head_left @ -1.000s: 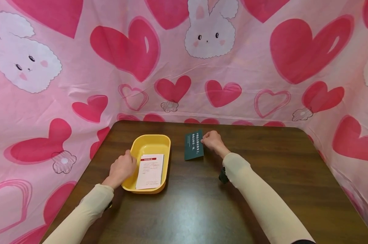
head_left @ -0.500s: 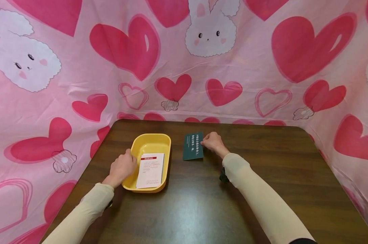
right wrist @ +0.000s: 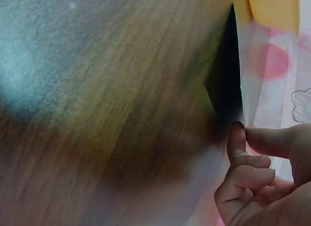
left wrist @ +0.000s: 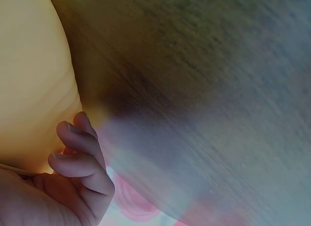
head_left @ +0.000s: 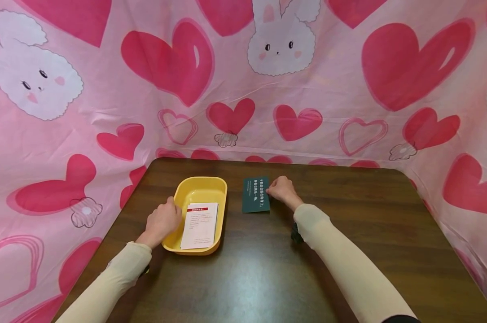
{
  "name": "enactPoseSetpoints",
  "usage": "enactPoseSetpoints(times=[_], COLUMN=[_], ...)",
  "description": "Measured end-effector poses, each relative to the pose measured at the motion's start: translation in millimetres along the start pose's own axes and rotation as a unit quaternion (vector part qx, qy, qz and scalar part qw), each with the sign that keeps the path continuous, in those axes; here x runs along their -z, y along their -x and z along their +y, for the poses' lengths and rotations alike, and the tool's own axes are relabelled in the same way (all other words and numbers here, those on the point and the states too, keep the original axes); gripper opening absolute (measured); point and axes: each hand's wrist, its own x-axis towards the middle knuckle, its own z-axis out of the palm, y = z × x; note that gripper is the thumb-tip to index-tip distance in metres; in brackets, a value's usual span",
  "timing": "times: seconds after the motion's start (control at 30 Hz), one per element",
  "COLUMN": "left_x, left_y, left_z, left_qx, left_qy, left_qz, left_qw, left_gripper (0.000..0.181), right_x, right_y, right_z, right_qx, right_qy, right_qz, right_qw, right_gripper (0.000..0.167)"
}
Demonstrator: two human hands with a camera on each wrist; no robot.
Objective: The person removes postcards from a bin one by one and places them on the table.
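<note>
In the head view, my left hand point(head_left: 162, 220) grips the left rim of a yellow plastic tray point(head_left: 200, 185), its fingers curled against the outer wall in the left wrist view. Inside the tray lies a stack of white printed cards point(head_left: 199, 226) with a red band across the top one. My right hand point(head_left: 284, 190) pinches a dark green card point(head_left: 256, 194) with white lettering by its right edge. The right wrist view has that card point(right wrist: 227, 70) edge-on, between thumb and index finger, tilted over the table with its dark underside showing.
The brown wooden table point(head_left: 243, 278) reaches back to a pink cloth point(head_left: 243, 85) printed with hearts and rabbits, which hangs around the back and sides. The tray stands left of the green card, with a gap between them.
The green card has tilted slightly, its far edge coming down a little, with my right hand still pinching it. My left hand keeps its grip on the tray rim.
</note>
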Motion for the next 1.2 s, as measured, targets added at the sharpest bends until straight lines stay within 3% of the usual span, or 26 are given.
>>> enactPoseSetpoints(times=[1.2], left_x=[1.2], left_y=[-0.3], left_z=[0.5], left_qx=[0.000], left_qy=[0.002], left_qz=[-0.006], left_qw=[1.0000], left_gripper=[0.047], right_x=[-5.9], right_y=[3.1], right_z=[3.2], right_qx=[-0.012], right_qy=[0.025], right_qz=[0.003], right_qw=[0.9996], right_gripper=[0.025])
